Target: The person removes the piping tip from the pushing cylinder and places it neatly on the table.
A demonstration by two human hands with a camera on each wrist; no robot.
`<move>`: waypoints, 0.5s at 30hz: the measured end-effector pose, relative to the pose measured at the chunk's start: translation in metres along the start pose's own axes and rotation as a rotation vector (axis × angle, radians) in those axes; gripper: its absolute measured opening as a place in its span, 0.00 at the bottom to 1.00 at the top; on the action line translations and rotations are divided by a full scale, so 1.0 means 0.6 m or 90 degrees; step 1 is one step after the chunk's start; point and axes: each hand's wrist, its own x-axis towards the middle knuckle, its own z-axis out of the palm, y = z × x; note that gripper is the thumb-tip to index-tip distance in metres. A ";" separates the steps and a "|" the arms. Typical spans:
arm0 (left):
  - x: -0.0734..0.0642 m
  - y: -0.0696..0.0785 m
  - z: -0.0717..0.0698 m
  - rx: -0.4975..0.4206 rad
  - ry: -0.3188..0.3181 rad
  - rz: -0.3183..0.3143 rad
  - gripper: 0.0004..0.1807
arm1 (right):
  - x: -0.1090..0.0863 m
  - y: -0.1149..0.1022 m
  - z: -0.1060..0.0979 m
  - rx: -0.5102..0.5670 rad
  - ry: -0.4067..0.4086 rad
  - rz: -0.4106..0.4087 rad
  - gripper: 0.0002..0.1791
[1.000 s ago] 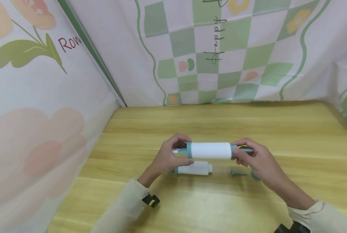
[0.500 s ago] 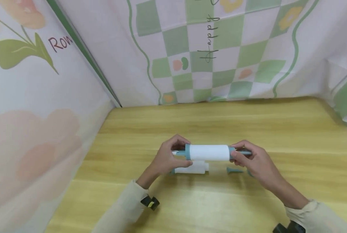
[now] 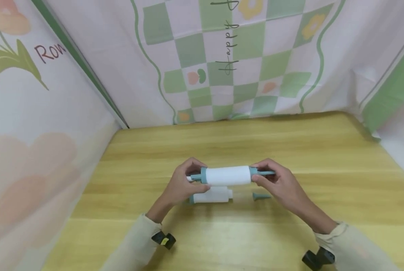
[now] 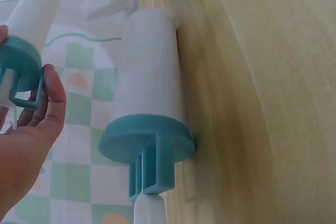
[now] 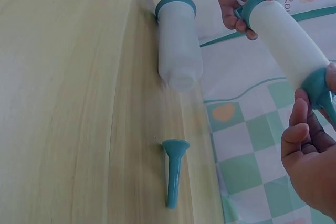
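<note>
In the head view my hands hold a white syringe-like tube (image 3: 227, 175) level above the table. My left hand (image 3: 183, 184) grips its teal end cap, from which a handle part sticks out to the left. With thumb and fingers my right hand (image 3: 283, 184) pinches the teal collar, and a thin teal nozzle (image 5: 326, 103) points away from it. A second, similar white tube (image 5: 178, 40) lies on the table below; its teal cap (image 4: 147, 135) and pale handle show in the left wrist view. To its right lies a loose teal nozzle (image 5: 174, 174).
The wood-grain table (image 3: 242, 233) spreads beneath both hands. A printed cloth (image 3: 218, 75) with green checks hangs at its back edge, and another flowered cloth (image 3: 35, 150) borders the left side. Small black devices sit at both sleeves.
The head view has turned toward the right, so everything sits further left in it. Both hands keep their grip; the held tube is slightly more tilted. A round teal piece beside the right hand is now out of sight.
</note>
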 end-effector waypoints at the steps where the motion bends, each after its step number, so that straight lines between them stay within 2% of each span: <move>1: -0.001 -0.001 -0.001 0.001 0.003 0.000 0.25 | 0.001 0.000 0.001 -0.001 -0.004 0.001 0.12; 8: -0.005 -0.005 -0.004 0.001 0.019 0.007 0.25 | 0.004 -0.005 0.005 -0.038 -0.009 0.035 0.18; 15: -0.006 -0.003 -0.005 0.008 0.007 0.019 0.25 | 0.001 -0.013 0.010 -0.048 0.017 0.084 0.18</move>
